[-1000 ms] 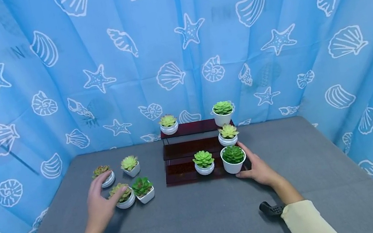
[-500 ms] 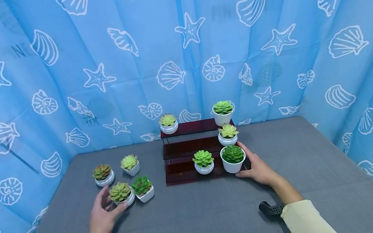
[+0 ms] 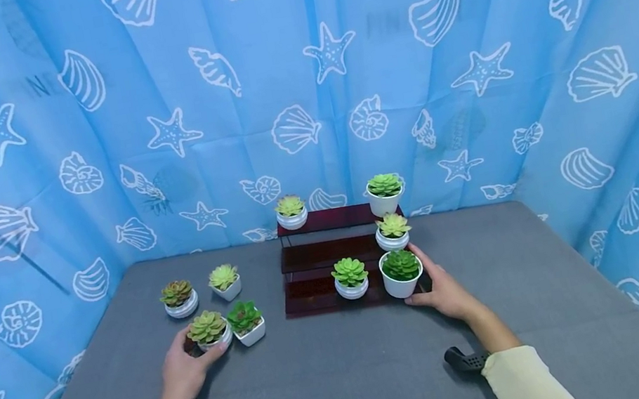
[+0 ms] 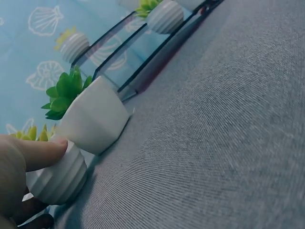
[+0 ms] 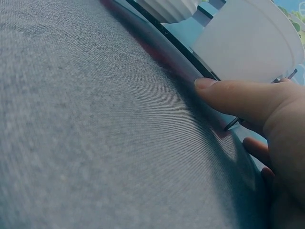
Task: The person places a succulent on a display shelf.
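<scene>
In the head view my left hand point(image 3: 185, 369) holds a yellow-green potted succulent point(image 3: 207, 327) by its round ribbed white pot. The thumb presses the near side of this pot point(image 4: 64, 183) in the left wrist view; the other fingers reach round behind it. A dark green succulent in a squarish white pot point(image 3: 248, 322) is right beside it. My right hand point(image 3: 446, 290) grips the right front corner of a dark red three-tier shelf point(image 3: 312, 301). Its thumb point(image 5: 238, 98) lies at the bottom tier's front edge, just below a white pot point(image 5: 252, 43).
Left on the grey table stand a brownish succulent point(image 3: 179, 299) and a pale green one point(image 3: 225, 282). The shelf bears several potted succulents, including one at top left point(image 3: 292, 212) and one at bottom middle point(image 3: 350, 278). A blue shell-print curtain point(image 3: 285, 77) hangs behind.
My left hand has come down and back from above the left-hand pots and closed round the yellow-green succulent's pot. My right hand has stayed at the shelf corner.
</scene>
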`<state>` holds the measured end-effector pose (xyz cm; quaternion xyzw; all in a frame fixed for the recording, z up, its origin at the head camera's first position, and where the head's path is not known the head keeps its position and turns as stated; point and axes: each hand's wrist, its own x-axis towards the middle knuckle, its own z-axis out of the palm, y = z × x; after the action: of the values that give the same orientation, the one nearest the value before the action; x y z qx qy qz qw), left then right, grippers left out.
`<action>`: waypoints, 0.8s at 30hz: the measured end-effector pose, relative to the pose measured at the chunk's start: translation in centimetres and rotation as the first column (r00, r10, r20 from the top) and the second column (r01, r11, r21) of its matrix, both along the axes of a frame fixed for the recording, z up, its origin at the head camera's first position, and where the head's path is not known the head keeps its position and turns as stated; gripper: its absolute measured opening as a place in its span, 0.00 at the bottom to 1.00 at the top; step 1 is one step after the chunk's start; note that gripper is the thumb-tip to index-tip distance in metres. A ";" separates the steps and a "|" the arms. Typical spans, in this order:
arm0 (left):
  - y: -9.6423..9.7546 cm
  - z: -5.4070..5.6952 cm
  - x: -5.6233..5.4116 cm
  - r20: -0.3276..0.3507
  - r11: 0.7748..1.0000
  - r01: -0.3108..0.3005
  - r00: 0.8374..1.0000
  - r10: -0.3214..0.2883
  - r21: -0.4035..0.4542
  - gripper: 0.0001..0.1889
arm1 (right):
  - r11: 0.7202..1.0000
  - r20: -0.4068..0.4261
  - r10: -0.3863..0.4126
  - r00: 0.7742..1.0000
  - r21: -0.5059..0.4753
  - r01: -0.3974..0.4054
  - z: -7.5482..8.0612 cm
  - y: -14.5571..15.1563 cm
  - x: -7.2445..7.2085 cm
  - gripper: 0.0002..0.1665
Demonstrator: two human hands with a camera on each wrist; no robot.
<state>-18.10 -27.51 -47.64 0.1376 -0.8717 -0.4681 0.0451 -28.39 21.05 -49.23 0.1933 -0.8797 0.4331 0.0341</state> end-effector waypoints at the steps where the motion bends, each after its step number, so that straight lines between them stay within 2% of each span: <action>1: 0.0 0.0 0.0 0.001 1.000 0.000 1.000 0.000 -0.008 0.48 | 1.000 0.000 0.000 1.000 0.002 0.000 0.0 0.0 0.0 0.65; 7: -0.5 0.2 0.0 -0.004 1.000 -0.007 1.000 0.007 0.006 0.47 | 1.000 0.009 -0.006 1.000 0.021 0.006 0.1 0.1 0.0 0.64; 12: -1.1 0.8 0.1 0.008 1.000 -0.032 0.999 0.032 -0.002 0.47 | 1.000 0.012 -0.005 1.000 0.020 0.005 0.1 0.2 0.0 0.64; 16: -1.5 1.6 0.3 0.005 0.999 -0.049 0.999 0.049 0.001 0.48 | 1.000 0.015 -0.002 1.000 0.014 0.002 0.1 0.3 -0.1 0.64; 24: -1.0 3.8 0.7 -0.073 0.996 -0.073 0.994 0.076 0.045 0.44 | 1.000 0.024 -0.006 1.000 0.021 0.006 0.1 0.1 -0.1 0.64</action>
<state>-17.39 -28.49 -43.88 0.1535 -0.8537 -0.4891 0.0923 -28.45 21.19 -49.10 0.1856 -0.8851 0.4262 0.0228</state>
